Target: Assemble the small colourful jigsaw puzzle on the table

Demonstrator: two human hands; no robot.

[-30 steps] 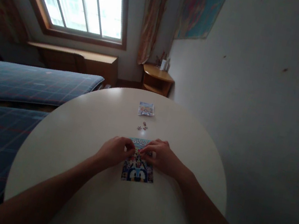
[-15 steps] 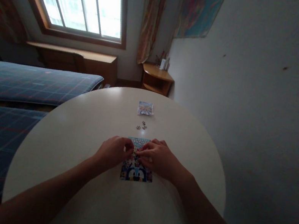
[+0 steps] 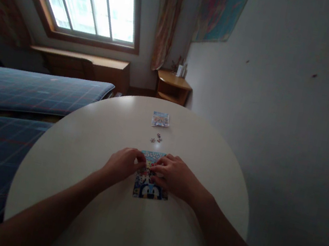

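A colourful jigsaw puzzle [image 3: 150,191] with a blue cartoon dog face lies flat on the round white table [image 3: 92,135] in front of me. My left hand [image 3: 125,163] is at its left edge, with thumb and forefinger pinched together; whatever they hold is too small to make out. From the right, my right hand [image 3: 174,175] reaches over the picture, fingertips resting on its middle and the thumb apart from them. My fingers cover part of the picture. Several loose puzzle pieces [image 3: 159,140] lie just beyond the puzzle's top edge.
A small printed packet or picture sheet [image 3: 160,120] lies toward the table's far side. Plaid-covered mattresses [image 3: 36,92] stand to the left, and a white wall [image 3: 278,130] runs along the right. Behind the table are a corner shelf [image 3: 174,80] and a desk [image 3: 108,63].
The fingers of both hands have shifted slightly over the puzzle, showing a little more of its top lettering. The loose pieces and packet stay where they were.
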